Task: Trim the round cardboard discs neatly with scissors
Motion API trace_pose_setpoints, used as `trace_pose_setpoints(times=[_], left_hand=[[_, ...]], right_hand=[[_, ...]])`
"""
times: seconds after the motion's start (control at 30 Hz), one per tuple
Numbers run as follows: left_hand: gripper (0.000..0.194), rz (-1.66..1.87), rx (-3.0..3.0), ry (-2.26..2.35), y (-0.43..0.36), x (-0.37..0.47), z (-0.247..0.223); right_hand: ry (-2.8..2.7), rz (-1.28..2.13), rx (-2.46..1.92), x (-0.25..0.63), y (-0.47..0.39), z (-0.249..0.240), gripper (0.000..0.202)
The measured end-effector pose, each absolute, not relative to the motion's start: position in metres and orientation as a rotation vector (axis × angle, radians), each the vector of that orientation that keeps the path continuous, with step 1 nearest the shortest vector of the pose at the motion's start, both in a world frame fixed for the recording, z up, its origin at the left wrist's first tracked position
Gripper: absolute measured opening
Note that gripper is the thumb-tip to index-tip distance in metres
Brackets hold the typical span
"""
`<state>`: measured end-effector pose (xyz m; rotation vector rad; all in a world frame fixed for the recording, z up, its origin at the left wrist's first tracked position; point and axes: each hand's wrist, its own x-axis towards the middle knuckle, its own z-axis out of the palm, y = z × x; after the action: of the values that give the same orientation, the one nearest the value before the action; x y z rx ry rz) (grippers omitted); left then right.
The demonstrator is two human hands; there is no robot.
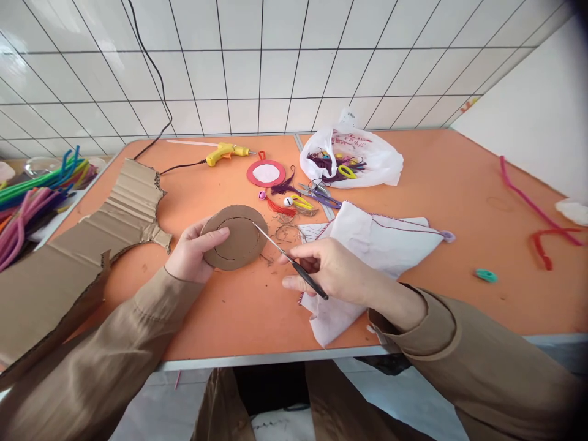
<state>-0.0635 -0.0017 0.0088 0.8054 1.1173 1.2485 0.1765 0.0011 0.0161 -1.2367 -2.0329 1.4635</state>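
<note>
My left hand [195, 248] grips the left edge of a round brown cardboard disc [239, 252], thumb on top. A smaller curved dark line, like a cut, runs inside its rim. In my right hand [328, 266] is a slim craft knife [309, 279] with a black handle and a thin silver blade. Its tip meets the disc near the upper right of that line. Behind the disc lie a red ring with a white centre [266, 174], a red tassel with a bell [281, 208] and purple-handled scissors [324, 196].
A large torn cardboard sheet [87, 245] covers the left side. A yellow glue gun [226, 153] lies at the back, its cord trailing left. White stitched fabric [372, 242] is under my right forearm. A white plastic bag [379, 160] holds tassels. Pipe cleaners [528, 199] lie right.
</note>
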Motion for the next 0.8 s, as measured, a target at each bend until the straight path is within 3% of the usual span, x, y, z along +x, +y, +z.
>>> trace_pose_setpoints(times=[0.47, 0.8], left_hand=[[0.029, 1.306, 1.122, 1.167, -0.009, -0.056, 0.007], [0.026, 1.252, 0.995, 1.138, -0.011, -0.055, 0.019]], right_hand=[[-2.001, 1.527, -1.242, 0.179, 0.0, 0.008, 0.027], [-1.791, 1.82, -1.241, 0.177, -0.001, 0.022, 0.039]])
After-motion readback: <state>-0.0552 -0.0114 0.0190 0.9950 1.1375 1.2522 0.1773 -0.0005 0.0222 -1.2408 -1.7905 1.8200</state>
